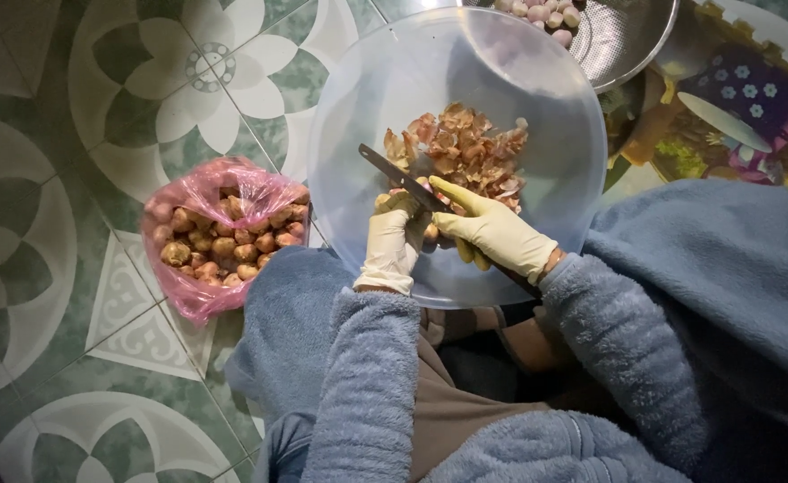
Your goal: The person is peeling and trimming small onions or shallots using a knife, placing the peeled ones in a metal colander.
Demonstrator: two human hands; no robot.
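Much of the work sits half hidden: the shallot being peeled is almost wholly covered by the two gloved hands, so only a small brownish sliver of it shows between them, over the near part of the clear plastic basin. The left hand, in a pale glove, is curled shut around the shallot from the left. The right hand, in a yellowish glove, is closed on the handle of a small knife, the handle itself buried in the palm, while the dark blade runs up and left past the left fingertips. A heap of dry reddish-brown shallot skins lies in the basin just beyond the hands. At the top edge a metal colander is cut off by the frame; a few peeled, pinkish shallots show at its rim, the rest out of view. To the left, on the floor, a pink plastic bag lies open with unpeeled shallots in it, its lower end tucked against a blue fleece-covered knee. At upper right a flowered cloth or mat in purple, yellow and green is only partly seen and hard to make out. The floor is tiled in green and white with large petal patterns. Blue fleece sleeves fill the foreground, and the light is dim.
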